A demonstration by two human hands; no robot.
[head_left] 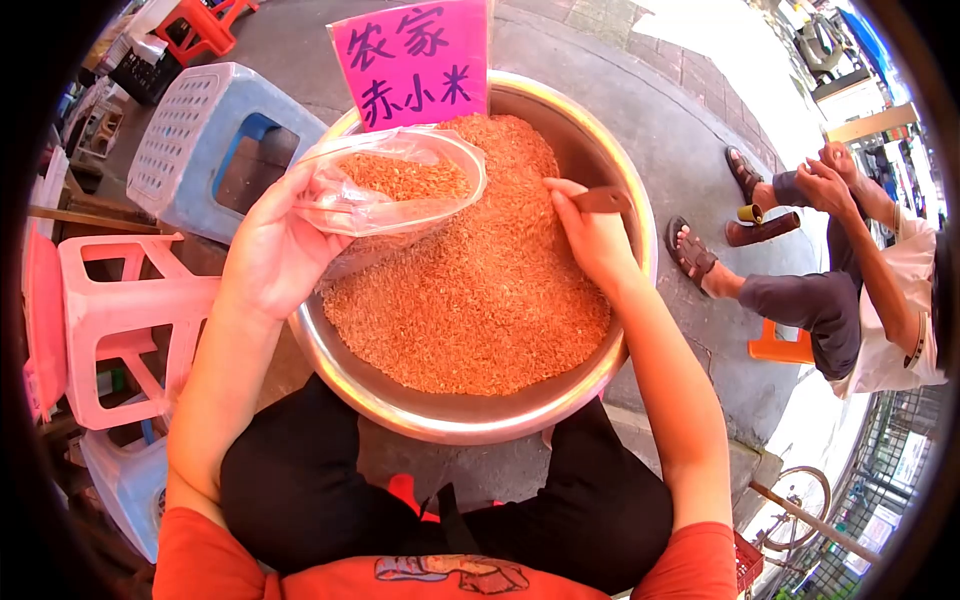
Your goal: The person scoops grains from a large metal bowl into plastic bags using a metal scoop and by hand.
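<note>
A wide metal basin (460, 425) holds a heap of reddish-brown grain (480, 320). My left hand (285, 230) grips the rim of a clear plastic bag (430, 215), which hangs open over the left part of the basin with some of the same grain inside. At the basin's right side, my right hand (592, 235) is closed on a brown scoop handle (602, 200); the rest of the scoop cannot be made out against the grain. Behind the bag stands a pink sign (415, 60) with black handwritten characters, at the basin's far edge.
On the left are a blue-grey stool (185, 150), a pink stool (130, 310) and a light blue stool (125, 490). A red stool (205, 30) is at the upper left. A seated person (830, 290) in sandals is on the right. A bicycle wheel (800, 505) shows at the lower right.
</note>
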